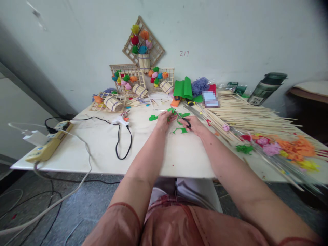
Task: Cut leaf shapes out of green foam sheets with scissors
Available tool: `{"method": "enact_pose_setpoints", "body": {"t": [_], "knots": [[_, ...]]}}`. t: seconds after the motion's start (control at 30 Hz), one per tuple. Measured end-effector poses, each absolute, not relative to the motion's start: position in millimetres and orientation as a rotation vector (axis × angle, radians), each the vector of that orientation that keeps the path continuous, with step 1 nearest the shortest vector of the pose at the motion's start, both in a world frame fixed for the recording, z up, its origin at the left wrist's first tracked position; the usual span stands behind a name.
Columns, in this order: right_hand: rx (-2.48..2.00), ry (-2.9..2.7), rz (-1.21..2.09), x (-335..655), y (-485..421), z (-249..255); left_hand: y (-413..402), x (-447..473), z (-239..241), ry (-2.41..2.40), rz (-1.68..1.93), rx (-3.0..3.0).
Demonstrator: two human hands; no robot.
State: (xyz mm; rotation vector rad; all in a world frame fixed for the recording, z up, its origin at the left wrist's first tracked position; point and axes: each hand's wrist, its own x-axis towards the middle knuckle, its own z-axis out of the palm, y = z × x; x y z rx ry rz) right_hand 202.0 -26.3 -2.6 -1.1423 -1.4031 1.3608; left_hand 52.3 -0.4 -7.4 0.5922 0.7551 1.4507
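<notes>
My left hand point(165, 119) pinches a small piece of green foam sheet point(171, 110) over the white table point(97, 143). My right hand point(193, 124) grips black-handled scissors point(185, 120), whose blades point up and left into that green piece. Green offcuts lie around the hands: one point(153, 118) to the left, another point(180, 130) between them, and one more point(185, 114) behind.
A white glue gun point(120, 120) with a black cord lies left of the hands, a yellow power strip point(50, 141) at the left edge. Bamboo sticks point(246, 112) and paper flowers on sticks point(276, 148) cover the right. Finished stick-frame flower crafts point(133, 83) stand at the back wall, beside a green foam roll point(183, 88).
</notes>
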Motion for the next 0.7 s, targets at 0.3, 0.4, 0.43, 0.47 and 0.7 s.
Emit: {"method": "enact_pose_setpoints", "body": {"t": [0.3,0.4,0.43,0.47,0.7], "knots": [[-1.127,-1.415,1.365,199.6,-30.1,-0.7,-0.7,53.0,-7.1,0.766,1.512,0.566],[-1.145,-1.396,1.383,199.5,-33.1,2.4,-1.4,52.9,-6.6,0.765,1.511,0.583],[-1.15,-1.385,1.394,199.5,-34.0,3.5,-1.6,52.8,-6.5,0.767,1.503,0.591],[-1.153,-1.374,1.408,199.6,-34.8,4.4,-1.8,52.6,-6.4,0.769,1.495,0.599],[-1.126,-1.352,1.453,200.2,-33.9,3.8,-3.5,52.3,-6.6,0.786,1.46,0.655]]}}
